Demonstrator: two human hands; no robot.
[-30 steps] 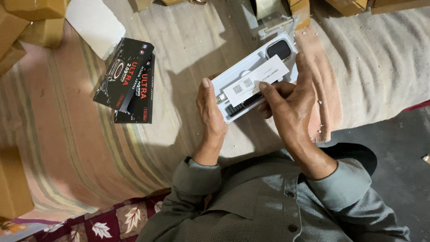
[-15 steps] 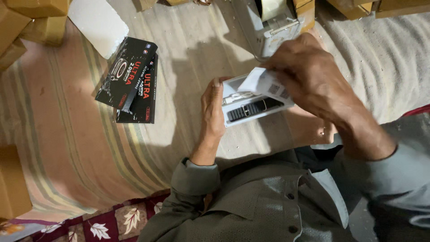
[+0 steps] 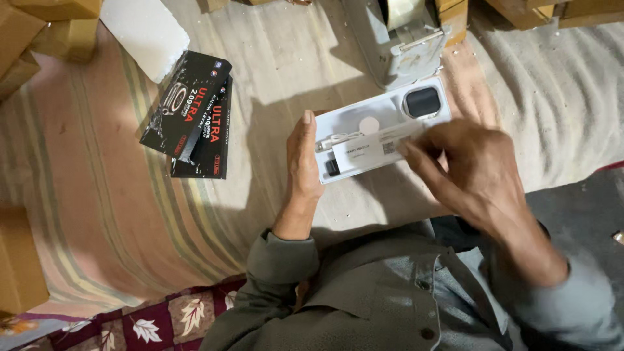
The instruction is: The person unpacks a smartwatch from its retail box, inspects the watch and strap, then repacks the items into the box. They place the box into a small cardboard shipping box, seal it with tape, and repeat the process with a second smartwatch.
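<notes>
Right now the white tray sits out in front of my chest, held over the striped cloth, its long axis running from lower left up to upper right, with the dark square watch body at the far upper-right end. Left hand is at the tray's near-left short end, palm against the edge, fingers straight and together, thumb side up; it props the tray rather than wrapping it. Right hand comes across from the right, above the tray's long side, fingers pinched narrow on the end of a white paper slip that lies lengthwise along the tray (the hand is blurred, so how firm the pinch is I cannot tell). Under the slip, a white cable and a small dark piece show in the tray's left half. Right hand is the nearer one to the slip and the watch body. Off to my left, well apart, two black boxes lie overlapped on the cloth; a grey tape dispenser stands just beyond the tray's far end.
</notes>
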